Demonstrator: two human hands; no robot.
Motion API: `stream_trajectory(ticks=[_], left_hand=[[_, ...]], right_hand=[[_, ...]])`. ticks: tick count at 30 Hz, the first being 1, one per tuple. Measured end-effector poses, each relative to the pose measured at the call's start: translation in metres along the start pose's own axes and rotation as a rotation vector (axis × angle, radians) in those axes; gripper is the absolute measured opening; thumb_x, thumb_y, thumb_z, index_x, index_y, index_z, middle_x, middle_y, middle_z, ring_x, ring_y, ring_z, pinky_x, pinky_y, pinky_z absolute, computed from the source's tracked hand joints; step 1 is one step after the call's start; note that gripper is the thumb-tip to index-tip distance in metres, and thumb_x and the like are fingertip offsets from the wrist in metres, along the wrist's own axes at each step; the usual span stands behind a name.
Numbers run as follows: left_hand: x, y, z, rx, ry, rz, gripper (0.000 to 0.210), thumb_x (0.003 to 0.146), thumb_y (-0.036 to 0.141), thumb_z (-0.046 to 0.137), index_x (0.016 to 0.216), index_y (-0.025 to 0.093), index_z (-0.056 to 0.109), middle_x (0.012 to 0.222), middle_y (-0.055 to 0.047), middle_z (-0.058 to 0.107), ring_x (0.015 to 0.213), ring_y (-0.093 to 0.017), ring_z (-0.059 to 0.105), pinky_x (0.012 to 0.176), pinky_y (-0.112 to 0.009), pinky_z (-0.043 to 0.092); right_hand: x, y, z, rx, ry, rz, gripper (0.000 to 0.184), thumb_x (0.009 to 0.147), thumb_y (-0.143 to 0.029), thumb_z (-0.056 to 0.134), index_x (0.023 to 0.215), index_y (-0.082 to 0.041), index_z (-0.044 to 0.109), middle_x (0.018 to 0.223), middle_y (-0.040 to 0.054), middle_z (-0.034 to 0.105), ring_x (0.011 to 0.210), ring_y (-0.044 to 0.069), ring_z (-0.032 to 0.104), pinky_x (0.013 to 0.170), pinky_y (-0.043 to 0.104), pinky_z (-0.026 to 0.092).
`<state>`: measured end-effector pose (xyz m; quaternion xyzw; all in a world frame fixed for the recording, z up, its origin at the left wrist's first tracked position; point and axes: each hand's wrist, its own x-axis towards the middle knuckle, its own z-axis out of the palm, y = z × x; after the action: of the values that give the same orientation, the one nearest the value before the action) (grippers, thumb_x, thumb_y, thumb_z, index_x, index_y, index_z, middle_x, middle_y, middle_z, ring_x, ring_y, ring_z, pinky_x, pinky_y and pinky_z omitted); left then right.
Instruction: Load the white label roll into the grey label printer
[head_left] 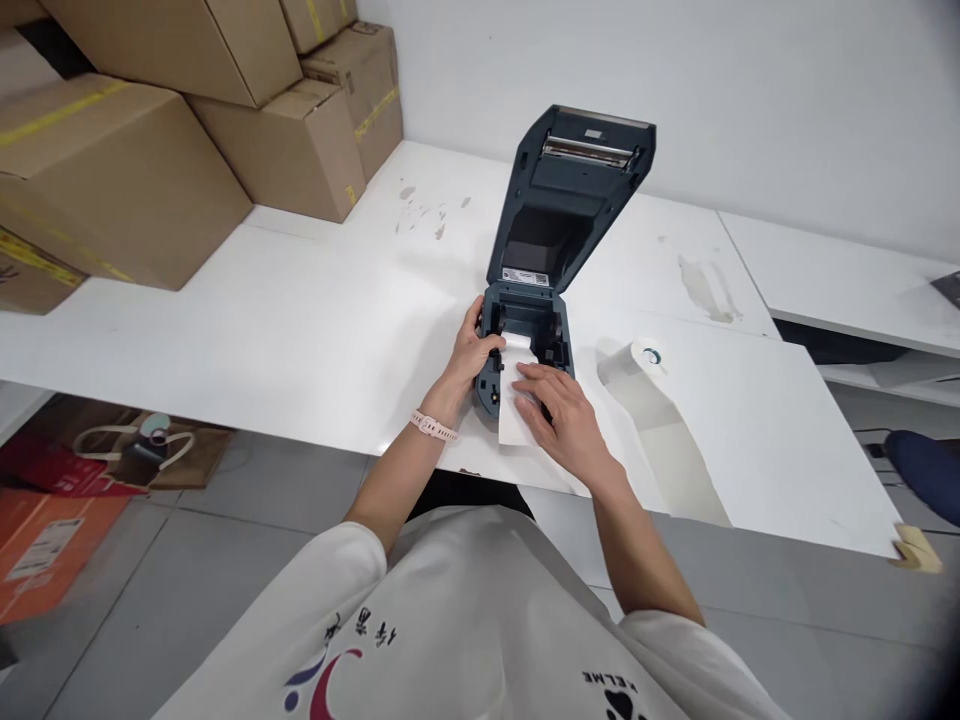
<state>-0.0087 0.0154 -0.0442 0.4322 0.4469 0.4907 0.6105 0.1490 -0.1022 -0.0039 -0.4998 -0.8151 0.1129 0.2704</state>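
Note:
A dark label printer [531, 310] stands on the white table with its lid [574, 190] tilted up and back. A white label strip [516, 425] comes out of the printer's well and hangs over its front toward the table edge. At the printer's left side is my left hand [474, 345], fingers along the outer wall and thumb reaching over the rim near the strip. My right hand [559, 408] lies over the strip, its fingers stretched and apart on the paper. The right palm hides part of the printer's front right corner.
Right of the printer a white label roll [637, 362] trails an unrolled strip [679, 450] over the table's front edge. Cardboard boxes [124, 170] are stacked at the back left. An orange box [56, 550] and a paper bag [202, 460] are below the table [300, 340] at left.

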Motion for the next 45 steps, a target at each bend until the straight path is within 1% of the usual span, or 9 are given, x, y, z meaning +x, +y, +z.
stream_trajectory(ticks=[11,18,27,31,34,37,40,42,45], left_hand=[[0.004,-0.006,-0.004,0.019,-0.033,0.031,0.101,0.067,0.023,0.075,0.157,0.027,0.030,0.165,-0.007,0.037,0.146,-0.030,0.042,0.119,-0.040,0.038],[0.008,-0.009,-0.006,0.033,-0.051,0.025,0.102,0.066,0.024,0.078,0.156,0.030,0.030,0.163,-0.006,0.038,0.147,-0.030,0.042,0.120,-0.042,0.037],[0.009,-0.006,-0.006,0.076,-0.063,0.027,0.096,0.072,0.026,0.077,0.155,0.037,0.030,0.165,-0.003,0.036,0.150,-0.029,0.040,0.120,-0.044,0.039],[-0.006,0.004,-0.002,0.181,-0.005,0.024,0.097,0.075,0.036,0.079,0.157,0.033,0.028,0.167,-0.007,0.031,0.155,-0.033,0.030,0.123,-0.050,0.033],[-0.038,0.007,0.002,0.396,0.043,0.113,0.101,0.076,0.048,0.079,0.159,0.036,0.022,0.172,-0.006,0.018,0.160,-0.035,0.013,0.128,-0.055,0.020],[-0.077,0.005,0.004,0.559,-0.036,0.186,0.110,0.075,0.051,0.081,0.160,0.041,0.013,0.174,-0.003,0.007,0.161,-0.035,0.003,0.129,-0.058,0.014],[-0.106,0.002,0.005,0.605,-0.063,0.148,0.108,0.080,0.051,0.076,0.160,0.044,0.004,0.174,-0.002,-0.001,0.161,-0.033,0.002,0.129,-0.058,0.015],[-0.116,0.001,0.005,0.595,-0.063,0.125,0.108,0.081,0.051,0.075,0.160,0.045,0.000,0.174,-0.001,-0.003,0.161,-0.032,0.003,0.129,-0.056,0.015],[-0.122,-0.001,0.005,0.546,-0.064,0.096,0.112,0.080,0.052,0.076,0.160,0.044,-0.003,0.174,-0.001,-0.002,0.161,-0.031,0.003,0.130,-0.054,0.015]], right_hand=[[-0.015,0.013,0.015,0.023,0.240,-0.013,0.020,0.098,-0.027,0.062,0.115,-0.027,0.071,0.132,0.0098,0.068,0.124,0.030,0.059,0.101,0.054,0.052],[-0.027,0.017,0.021,0.127,0.241,0.099,0.023,0.099,-0.029,0.059,0.119,-0.033,0.071,0.156,0.0051,0.046,0.149,0.033,0.035,0.117,0.062,0.037],[-0.028,0.019,0.025,0.216,0.250,0.127,0.026,0.100,-0.032,0.056,0.121,-0.036,0.071,0.162,-0.0001,0.041,0.152,0.032,0.032,0.121,0.063,0.032],[-0.030,0.021,0.022,0.242,0.222,0.143,0.024,0.099,-0.035,0.059,0.119,-0.036,0.073,0.159,0.0004,0.045,0.152,0.032,0.032,0.121,0.062,0.031],[-0.025,0.023,0.003,0.306,0.240,0.188,0.028,0.098,-0.040,0.061,0.125,-0.038,0.069,0.157,0.0013,0.048,0.149,0.032,0.039,0.121,0.061,0.033],[0.008,0.030,-0.032,0.370,0.485,0.214,0.041,0.099,-0.049,0.055,0.139,-0.036,0.057,0.153,0.0030,0.052,0.146,0.029,0.044,0.122,0.060,0.033],[0.078,0.049,-0.073,0.482,0.676,0.159,0.051,0.100,-0.059,0.047,0.146,-0.037,0.044,0.161,-0.0007,0.040,0.152,0.024,0.034,0.128,0.052,0.026],[0.134,0.067,-0.093,0.578,0.682,0.127,0.054,0.097,-0.068,0.046,0.144,-0.043,0.041,0.165,-0.0094,0.031,0.158,0.017,0.017,0.132,0.040,0.021],[0.199,0.091,-0.107,0.849,0.510,0.215,0.050,0.103,-0.064,0.032,0.138,-0.033,0.049,0.156,-0.0066,0.044,0.153,0.016,0.030,0.129,0.041,0.029]])
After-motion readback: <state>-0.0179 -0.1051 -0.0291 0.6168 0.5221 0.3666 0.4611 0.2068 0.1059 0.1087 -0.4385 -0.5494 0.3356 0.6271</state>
